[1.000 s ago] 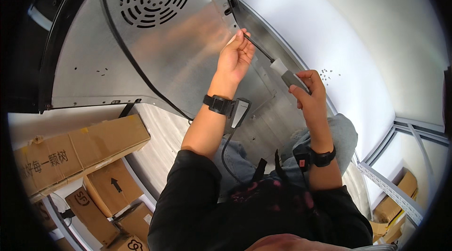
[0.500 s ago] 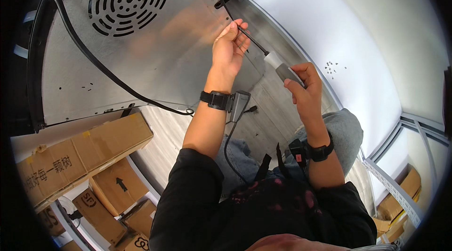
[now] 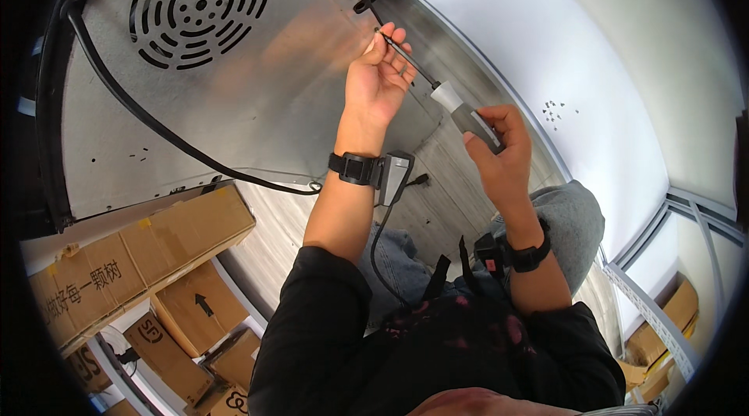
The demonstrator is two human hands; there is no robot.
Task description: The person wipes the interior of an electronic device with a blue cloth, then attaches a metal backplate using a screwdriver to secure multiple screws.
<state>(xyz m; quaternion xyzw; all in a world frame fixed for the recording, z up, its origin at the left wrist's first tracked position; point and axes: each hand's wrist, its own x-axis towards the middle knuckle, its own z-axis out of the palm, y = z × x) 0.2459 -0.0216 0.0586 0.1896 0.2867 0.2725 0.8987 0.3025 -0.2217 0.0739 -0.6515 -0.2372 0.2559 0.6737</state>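
Note:
My right hand (image 3: 505, 147) is closed around the grey handle of a screwdriver (image 3: 470, 117) with a pale collar and a dark shaft. The shaft slants up and left to my left hand (image 3: 377, 82). There my left thumb and forefinger pinch it close to its tip, beside the edge of a bare metal panel (image 3: 257, 115). The other left fingers are loosely curled with the palm showing. Whether a screw sits at the tip is hidden by the fingers. Round slotted vents (image 3: 201, 6) are cut in the panel.
A black cable (image 3: 148, 121) droops across the panel. Several small screws (image 3: 555, 113) lie on the white surface at right. Cardboard boxes (image 3: 187, 232) are stacked at lower left. On my left wrist, a strapped device (image 3: 394, 178) trails a cord.
The screwdriver and both hands have shifted slightly left, with the left fingers a little higher. The panel and its vents sit slightly further left in the picture.

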